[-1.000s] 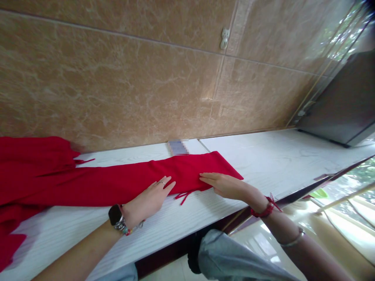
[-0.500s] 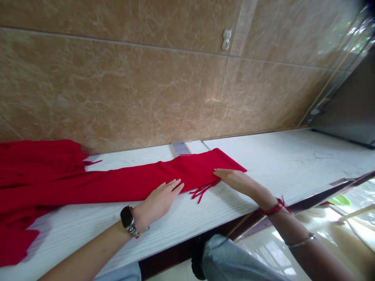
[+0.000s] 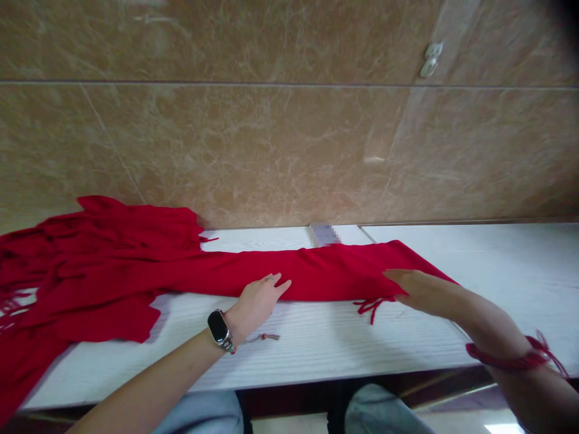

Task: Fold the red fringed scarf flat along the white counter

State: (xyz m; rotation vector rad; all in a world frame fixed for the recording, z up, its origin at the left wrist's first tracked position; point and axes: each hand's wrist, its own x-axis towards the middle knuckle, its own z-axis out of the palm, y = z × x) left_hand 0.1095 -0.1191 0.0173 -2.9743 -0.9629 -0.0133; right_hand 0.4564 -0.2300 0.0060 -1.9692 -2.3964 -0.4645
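Observation:
A red fringed scarf (image 3: 312, 274) lies along the white tabletop (image 3: 312, 343), its right part folded into a long, fairly flat strip. Toward the left the cloth becomes a loose, bunched heap. My left hand (image 3: 260, 301), with a ring and a dark-faced watch at the wrist, rests on the strip's near edge with fingers apart. Close to the slanted right end, my right hand (image 3: 418, 291) lies flat on the fabric, fingers stretched out and pointing left. A bit of red cloth shows against its near side. Short fringe strands (image 3: 371, 307) stick out from under the strip beside it.
Brown marbled tiles (image 3: 253, 150) cover the wall behind the tabletop. A small pale cat-shaped fixture (image 3: 431, 59) is on the wall. Between wall and scarf sits a blurred greyish packet (image 3: 323, 235). My knees (image 3: 375, 410) are below the table's front edge.
The view has turned leftward, so the scarf sits further right and more of its heap shows. My left hand has slid left along the strip. My right hand stays near the right end.

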